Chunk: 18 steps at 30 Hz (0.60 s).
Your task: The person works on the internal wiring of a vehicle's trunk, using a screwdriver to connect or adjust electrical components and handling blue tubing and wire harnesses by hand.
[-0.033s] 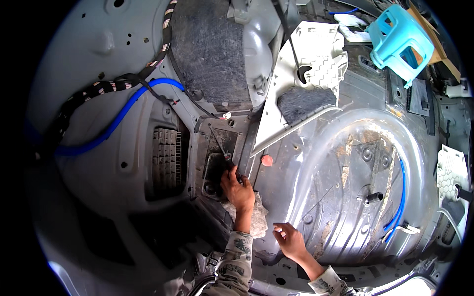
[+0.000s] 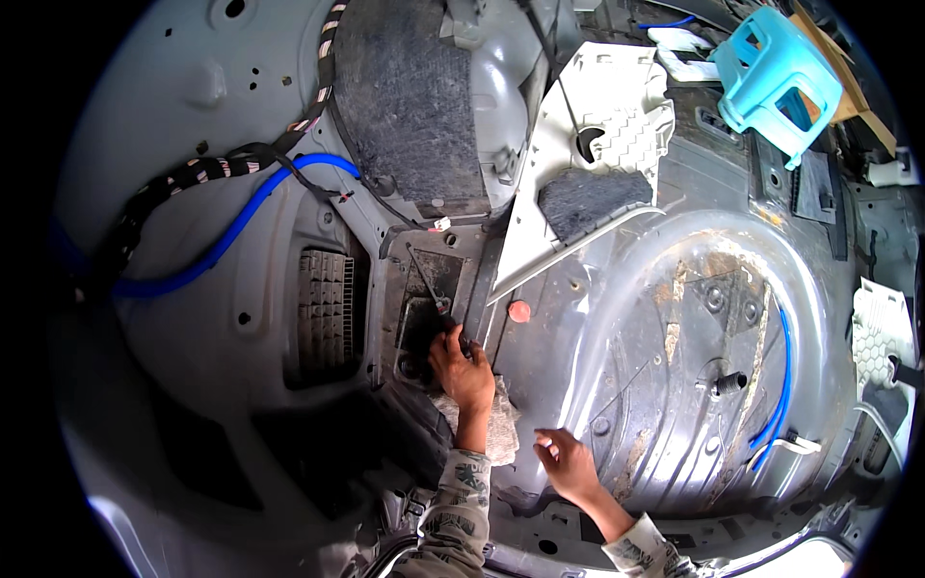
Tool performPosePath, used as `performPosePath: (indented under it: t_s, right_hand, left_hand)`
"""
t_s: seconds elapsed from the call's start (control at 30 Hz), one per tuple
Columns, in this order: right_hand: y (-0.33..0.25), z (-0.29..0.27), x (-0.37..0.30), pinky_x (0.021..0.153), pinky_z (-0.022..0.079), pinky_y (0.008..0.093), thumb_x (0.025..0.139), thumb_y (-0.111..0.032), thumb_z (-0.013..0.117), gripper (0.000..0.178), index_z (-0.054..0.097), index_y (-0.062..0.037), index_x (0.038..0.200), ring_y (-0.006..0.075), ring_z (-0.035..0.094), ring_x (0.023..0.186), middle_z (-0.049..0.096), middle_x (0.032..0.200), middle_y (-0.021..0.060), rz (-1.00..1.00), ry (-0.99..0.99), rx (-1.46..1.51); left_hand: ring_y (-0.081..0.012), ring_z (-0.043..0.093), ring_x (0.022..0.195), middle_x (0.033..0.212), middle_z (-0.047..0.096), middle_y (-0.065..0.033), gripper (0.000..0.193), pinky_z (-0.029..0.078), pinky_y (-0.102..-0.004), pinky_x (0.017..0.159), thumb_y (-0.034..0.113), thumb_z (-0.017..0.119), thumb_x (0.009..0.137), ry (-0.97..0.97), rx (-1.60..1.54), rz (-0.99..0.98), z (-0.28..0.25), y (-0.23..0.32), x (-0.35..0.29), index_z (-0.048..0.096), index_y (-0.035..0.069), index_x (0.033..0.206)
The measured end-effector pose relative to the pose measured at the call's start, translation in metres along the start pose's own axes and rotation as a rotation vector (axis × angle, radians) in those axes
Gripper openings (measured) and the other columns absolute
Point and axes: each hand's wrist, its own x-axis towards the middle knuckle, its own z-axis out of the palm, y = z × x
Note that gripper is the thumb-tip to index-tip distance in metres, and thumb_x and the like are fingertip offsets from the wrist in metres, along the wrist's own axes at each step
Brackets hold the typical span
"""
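Observation:
My left hand (image 2: 464,374) reaches down into a recessed dark panel (image 2: 461,252) left of centre. Its fingers are curled round something dark that I cannot make out. Just beyond the fingertips a thin straight rod (image 2: 422,273) slants across the recess. Beneath the left wrist lies a crumpled greyish-brown cloth (image 2: 501,429). My right hand (image 2: 570,466) hovers to the right of that cloth, over the near edge of the metal floor. Its fingers are loosely bent and a little apart, and nothing shows in them.
A white trim panel (image 2: 617,116) leans beyond the hands, with a small red cap (image 2: 519,311) near its lower end. Rightward is a round metal well (image 2: 694,385) holding blue tubing (image 2: 785,385). A turquoise stool (image 2: 785,77) stands far right. A striped wiring harness (image 2: 207,170) hangs at left.
The view has shifted very slightly. Both hands keep nearly the same place and pose.

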Motion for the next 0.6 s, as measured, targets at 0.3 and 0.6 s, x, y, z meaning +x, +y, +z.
performPosePath:
  t_s: [0.3,0.6]
  right_hand:
    - [-0.011,0.018,0.11,0.075,0.053,0.0438,0.084,-0.013,0.067,0.052,0.048,-0.0101,0.132,0.0333,0.062,0.098,0.053,0.119,0.0135,-0.298,0.26,-0.317]
    - [-0.021,0.036,0.196,0.069,0.058,0.0378,0.09,-0.019,0.059,0.021,0.051,-0.0089,0.107,0.0262,0.065,0.097,0.059,0.109,0.0109,-0.159,0.331,-0.668]
  left_hand:
    - [-0.0326,0.057,0.087,0.09,0.055,-0.0131,0.015,0.045,-0.0453,0.077,0.015,0.066,0.086,-0.029,-0.132,-0.076,-0.021,-0.015,-0.049,0.056,0.009,0.095]
    - [-0.0363,0.055,0.086,0.084,0.055,-0.0115,0.027,0.04,-0.0497,0.079,0.03,0.067,0.088,-0.02,0.049,0.124,-0.01,-0.015,-0.096,0.051,0.009,0.088]
